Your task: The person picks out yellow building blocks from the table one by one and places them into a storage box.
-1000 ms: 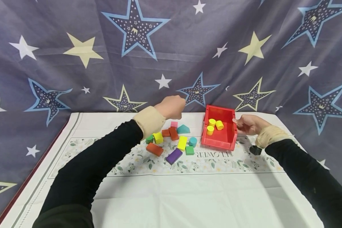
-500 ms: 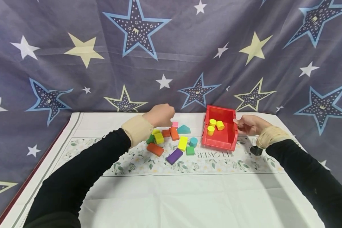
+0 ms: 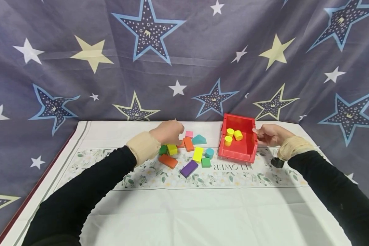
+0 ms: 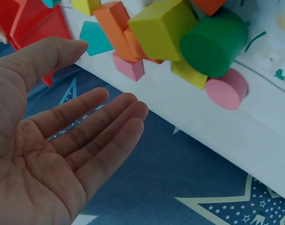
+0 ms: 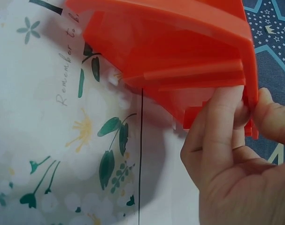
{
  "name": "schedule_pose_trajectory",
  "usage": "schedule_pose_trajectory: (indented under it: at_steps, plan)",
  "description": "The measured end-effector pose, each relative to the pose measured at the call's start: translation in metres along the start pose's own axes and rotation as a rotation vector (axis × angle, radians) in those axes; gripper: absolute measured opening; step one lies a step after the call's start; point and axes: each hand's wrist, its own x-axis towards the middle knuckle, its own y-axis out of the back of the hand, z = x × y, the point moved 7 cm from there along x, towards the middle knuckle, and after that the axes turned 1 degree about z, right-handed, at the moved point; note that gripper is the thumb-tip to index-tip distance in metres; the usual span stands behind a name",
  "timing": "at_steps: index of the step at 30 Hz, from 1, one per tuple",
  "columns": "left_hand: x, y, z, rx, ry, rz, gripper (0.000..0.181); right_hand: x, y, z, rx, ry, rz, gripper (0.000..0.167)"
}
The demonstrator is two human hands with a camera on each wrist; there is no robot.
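My left hand [image 3: 169, 132] is over the back left of a group of loose coloured blocks. In the left wrist view its fingers are spread, with nothing in the palm. Near its fingertips lie a pink block [image 4: 128, 67], an orange block [image 4: 115, 28], a yellow block [image 4: 161, 30] and a green cylinder [image 4: 215, 42]. A pink cylinder [image 4: 224, 91] sits beside the green one. My right hand [image 3: 270, 134] pinches the right rim of a red bin [image 5: 180, 47] between thumb and fingers. The bin is tilted, and 3 yellow cylinders [image 3: 228, 140] are inside it.
More blocks lie between the hands: a teal triangle [image 3: 199, 139], a purple block [image 3: 189, 168], a blue cylinder [image 3: 209, 152] and a green block [image 3: 206, 162]. A flower-printed white cloth [image 3: 184, 212] covers the table. Behind it hangs a star-patterned curtain [image 3: 110, 82].
My left hand has moved left and down from near the bin to the back left of the blocks. The right hand and the bin stay in place.
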Motion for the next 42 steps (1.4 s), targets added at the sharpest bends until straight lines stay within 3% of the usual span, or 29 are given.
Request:
schedule_pose_trajectory:
  at_steps: [10, 18, 26, 33, 42]
  plan:
    - [-0.003, -0.016, -0.005, -0.027, 0.009, -0.045, 0.039, -0.001, -0.001, 0.000, 0.001, -0.005, -0.011, 0.040]
    - [-0.004, -0.022, -0.005, -0.041, 0.012, -0.063, 0.015, 0.000, -0.001, 0.000, -0.001, -0.007, -0.012, 0.039]
    - [-0.004, -0.028, -0.005, -0.045, 0.007, -0.068, 0.013, -0.001, -0.002, 0.000, 0.002, -0.009, -0.030, 0.044]
    - [0.000, -0.034, -0.004, -0.025, -0.002, -0.091, 0.023, 0.000, -0.001, 0.000, 0.008, -0.004, -0.035, 0.044]
    - [-0.001, -0.035, -0.002, -0.035, 0.006, -0.079, 0.015, 0.000, -0.001, 0.000, 0.004, -0.012, -0.026, 0.045]
